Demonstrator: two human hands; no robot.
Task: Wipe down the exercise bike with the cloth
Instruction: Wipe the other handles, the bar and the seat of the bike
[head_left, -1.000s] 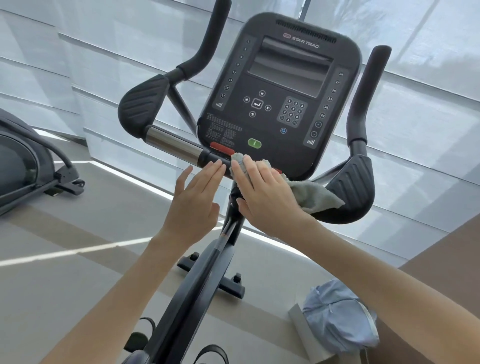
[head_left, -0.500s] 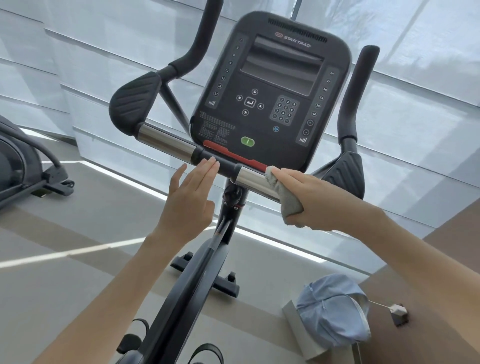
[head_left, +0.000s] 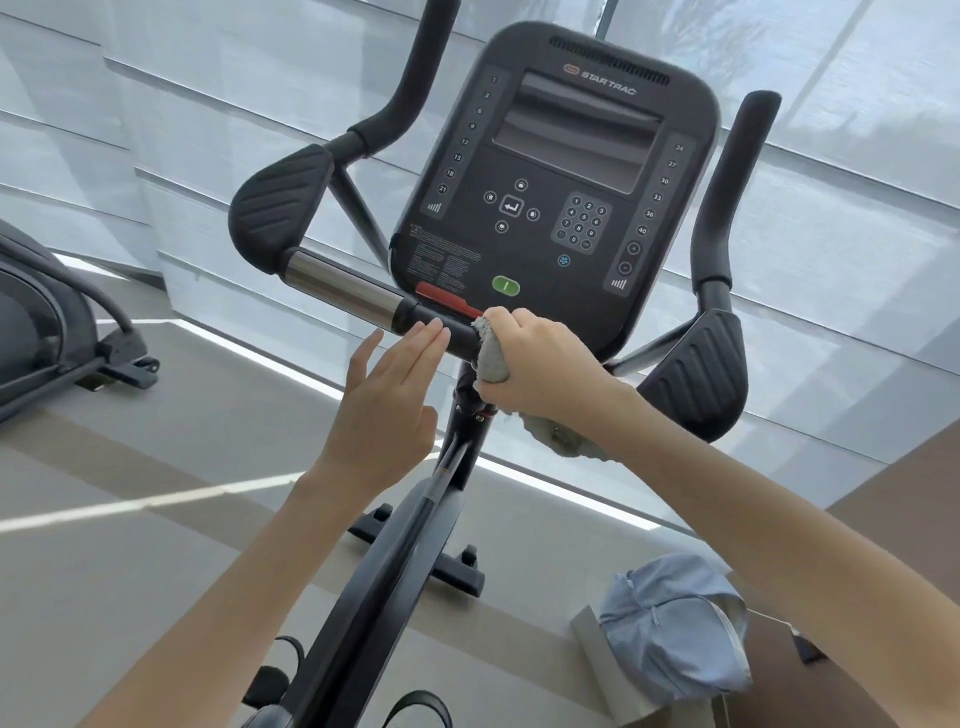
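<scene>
A black exercise bike stands in front of me, its console (head_left: 556, 192) tilted up above a crossbar with a chrome sleeve (head_left: 337, 288) on the left. My right hand (head_left: 540, 364) is wrapped around the middle of that bar just under the console, with a grey cloth (head_left: 491, 356) bunched beneath the fingers; a loose end hangs below the wrist. My left hand (head_left: 387, 397) is open with flat fingers, its fingertips touching the black part of the bar just left of the cloth. The bar's right chrome sleeve is hidden by my right hand.
Ribbed black grip pads sit at left (head_left: 283, 205) and right (head_left: 698, 374) of the bar. Another machine (head_left: 47, 322) stands at the far left. A light blue bag (head_left: 675, 629) lies on a box at lower right. White window blinds fill the background.
My right hand slid the cloth out to the right along the bar, then back left to the middle under the console. My left hand stayed at the bar.
</scene>
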